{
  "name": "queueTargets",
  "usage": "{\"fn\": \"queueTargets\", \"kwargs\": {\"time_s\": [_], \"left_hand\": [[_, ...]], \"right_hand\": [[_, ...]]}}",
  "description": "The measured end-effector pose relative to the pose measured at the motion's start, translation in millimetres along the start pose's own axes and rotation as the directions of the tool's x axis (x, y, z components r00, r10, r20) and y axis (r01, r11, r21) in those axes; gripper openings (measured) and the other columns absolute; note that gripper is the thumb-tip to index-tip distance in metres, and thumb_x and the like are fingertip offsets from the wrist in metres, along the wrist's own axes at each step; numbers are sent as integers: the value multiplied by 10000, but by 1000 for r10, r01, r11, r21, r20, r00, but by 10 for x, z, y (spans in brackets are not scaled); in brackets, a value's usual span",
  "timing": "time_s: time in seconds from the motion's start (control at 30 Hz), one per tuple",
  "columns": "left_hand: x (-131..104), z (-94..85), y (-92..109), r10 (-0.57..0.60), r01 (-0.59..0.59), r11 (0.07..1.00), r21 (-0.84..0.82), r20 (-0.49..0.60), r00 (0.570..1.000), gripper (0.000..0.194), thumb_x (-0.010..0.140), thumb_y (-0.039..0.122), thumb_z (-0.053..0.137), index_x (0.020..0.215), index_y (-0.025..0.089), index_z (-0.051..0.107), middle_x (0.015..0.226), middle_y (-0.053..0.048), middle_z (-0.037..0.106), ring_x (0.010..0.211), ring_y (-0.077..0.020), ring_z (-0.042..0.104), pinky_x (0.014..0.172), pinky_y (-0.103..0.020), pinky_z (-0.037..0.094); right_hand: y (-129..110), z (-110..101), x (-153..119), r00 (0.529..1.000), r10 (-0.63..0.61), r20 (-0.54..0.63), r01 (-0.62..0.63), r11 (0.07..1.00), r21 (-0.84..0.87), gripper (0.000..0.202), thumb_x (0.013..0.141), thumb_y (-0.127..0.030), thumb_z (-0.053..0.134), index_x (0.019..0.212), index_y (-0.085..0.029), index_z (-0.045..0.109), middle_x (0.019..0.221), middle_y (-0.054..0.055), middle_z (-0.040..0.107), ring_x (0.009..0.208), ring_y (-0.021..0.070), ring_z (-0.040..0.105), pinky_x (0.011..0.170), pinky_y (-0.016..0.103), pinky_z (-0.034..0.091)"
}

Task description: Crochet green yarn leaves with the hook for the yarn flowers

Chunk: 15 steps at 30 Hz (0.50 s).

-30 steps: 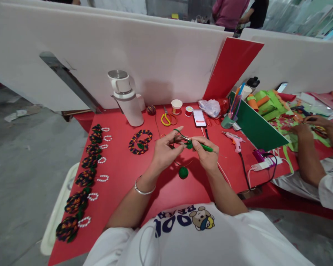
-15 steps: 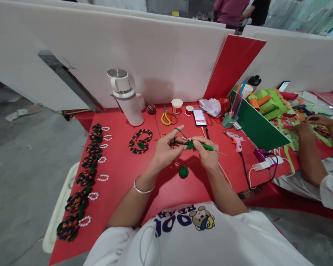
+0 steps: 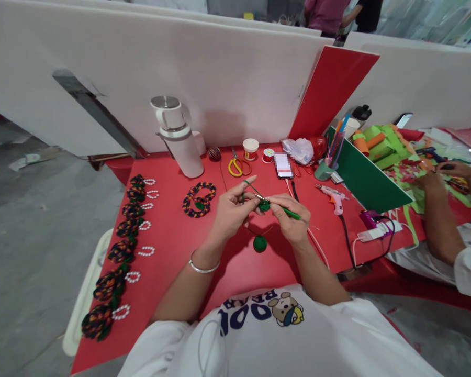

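Observation:
My left hand (image 3: 234, 208) pinches a small piece of green crochet (image 3: 264, 206), with green yarn (image 3: 251, 185) looped over its raised index finger. A crochet hook (image 3: 291, 214) with a green handle is in the closed fingers of my right hand (image 3: 291, 219); its metal tip meets the piece. Just below my hands, a ball of green yarn (image 3: 259, 243) lies on the red table (image 3: 168, 293). Left of my left hand rests a multicoloured crocheted strip (image 3: 199, 200), curled into loops with a green leaf shape among them.
Multicoloured crocheted flowers (image 3: 121, 251) and white bead loops (image 3: 146, 251) line the left edge. Toward the back are a white flask (image 3: 180, 139), scissors (image 3: 238, 166), a paper cup (image 3: 250, 150) and a phone (image 3: 283, 165). A pink glue gun (image 3: 333, 197) lies right; beyond a green board (image 3: 371, 175), another person's hands work.
The crochet piece and both hands have shifted slightly left. The hook's metal tip now shows more clearly above the piece, near the left fingertips.

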State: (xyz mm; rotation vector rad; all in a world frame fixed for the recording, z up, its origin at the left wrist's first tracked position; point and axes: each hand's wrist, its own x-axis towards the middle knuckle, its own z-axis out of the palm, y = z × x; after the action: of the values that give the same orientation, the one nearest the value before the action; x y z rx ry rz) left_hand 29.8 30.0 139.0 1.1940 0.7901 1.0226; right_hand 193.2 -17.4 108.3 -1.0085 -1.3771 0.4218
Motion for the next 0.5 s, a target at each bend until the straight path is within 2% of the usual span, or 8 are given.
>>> {"fn": "queueTargets", "kwargs": {"time_s": [0.13,0.23,0.4,0.5], "left_hand": [[4,-14,0,32,-32,999,-5,-43,999,736,734,278,801,1430,143,604,776,-21,757,657,-172,729,369,-166,463],[8,-24,-11,51,-51,999,17,-46,998,696,745,257,802,1405,124,624,780,-35,766,640,-159,717,406,-177,485],[23,-39,-38,85,-85,994,75,11,996,614,786,218,780,1380,137,647,785,-29,761,642,-128,703,599,-223,580],[37,-52,-48,154,-153,982,113,-1,988,584,780,192,786,1351,162,670,997,-68,777,771,-132,725,749,-258,608]], "right_hand": [[48,-39,-7,985,164,43,-168,981,100,159,932,-379,707,991,-279,816,985,43,803,784,169,709,690,327,599],[106,-51,-18,966,254,41,-257,953,163,180,925,-417,712,987,-284,816,957,27,801,683,141,662,638,306,564],[180,-50,-24,960,277,34,-278,936,218,182,902,-443,735,967,-295,819,916,15,792,647,138,628,637,313,535],[189,-55,-19,965,258,38,-260,938,229,169,902,-433,738,968,-301,821,918,16,788,648,140,621,636,319,524]]}}
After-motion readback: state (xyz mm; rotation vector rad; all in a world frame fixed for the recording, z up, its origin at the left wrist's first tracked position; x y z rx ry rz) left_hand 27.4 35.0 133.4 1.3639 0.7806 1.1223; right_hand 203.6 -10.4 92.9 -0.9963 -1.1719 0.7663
